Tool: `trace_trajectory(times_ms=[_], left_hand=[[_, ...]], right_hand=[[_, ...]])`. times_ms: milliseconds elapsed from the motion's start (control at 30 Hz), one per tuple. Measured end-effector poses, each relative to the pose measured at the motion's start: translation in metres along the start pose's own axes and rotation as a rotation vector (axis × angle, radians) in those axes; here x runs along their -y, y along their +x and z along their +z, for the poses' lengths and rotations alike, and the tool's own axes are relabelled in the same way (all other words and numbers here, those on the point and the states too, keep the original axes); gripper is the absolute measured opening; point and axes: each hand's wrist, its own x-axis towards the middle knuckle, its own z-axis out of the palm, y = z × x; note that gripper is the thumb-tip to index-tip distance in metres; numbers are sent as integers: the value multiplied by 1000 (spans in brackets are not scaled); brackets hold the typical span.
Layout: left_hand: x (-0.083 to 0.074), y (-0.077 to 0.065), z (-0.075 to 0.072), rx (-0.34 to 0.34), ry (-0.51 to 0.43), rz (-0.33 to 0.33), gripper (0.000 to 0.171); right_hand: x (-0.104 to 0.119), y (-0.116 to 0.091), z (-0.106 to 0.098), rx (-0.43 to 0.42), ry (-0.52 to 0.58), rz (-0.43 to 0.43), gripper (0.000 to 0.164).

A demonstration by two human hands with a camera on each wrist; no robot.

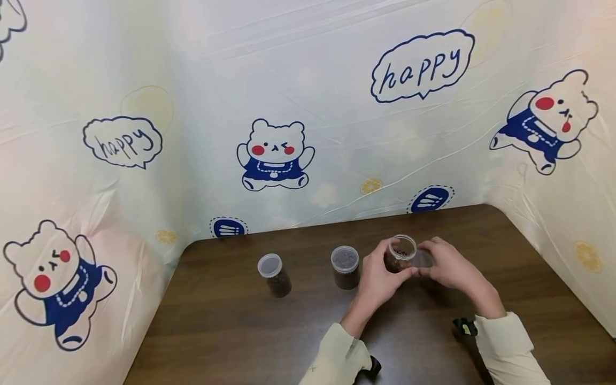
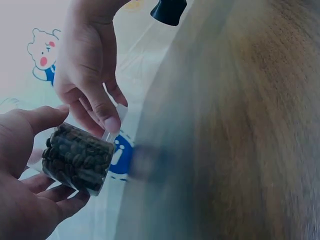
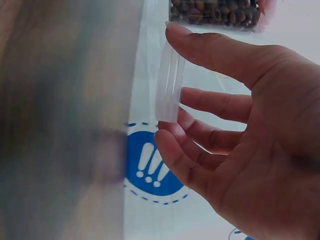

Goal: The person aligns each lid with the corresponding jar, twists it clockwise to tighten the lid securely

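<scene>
Between the thumb and fingers of the left hand (image 1: 377, 276) is a clear jar (image 2: 77, 159) of dark brown beans that look like coffee beans. In the head view the jar's mouth is uncovered. The right hand (image 1: 452, 264) pinches a translucent round lid (image 3: 170, 89) by its edge, just right of the jar. The lid stands roughly on edge in the right wrist view. The two hands are close together, their thumbs near the jar's side. Whether the jar's base touches the table cannot be told.
Left of the hands, two lidded jars stand on the brown wooden table (image 1: 216, 326): one jar (image 1: 346, 278) near the left hand, another jar (image 1: 278, 283) farther left. A printed cloth (image 1: 202, 176) with cartoon bears hangs behind the table and along its sides.
</scene>
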Motion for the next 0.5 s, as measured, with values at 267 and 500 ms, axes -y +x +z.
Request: trace_trajectory(times_ms=[267, 500], left_hand=[[-6, -14, -24, 56, -9, 43, 67], [-7, -27, -44, 92, -45, 46, 63]], right_hand=[[19, -7, -2, 42, 29, -35, 57], [33, -11, 1, 57, 18, -80, 56]])
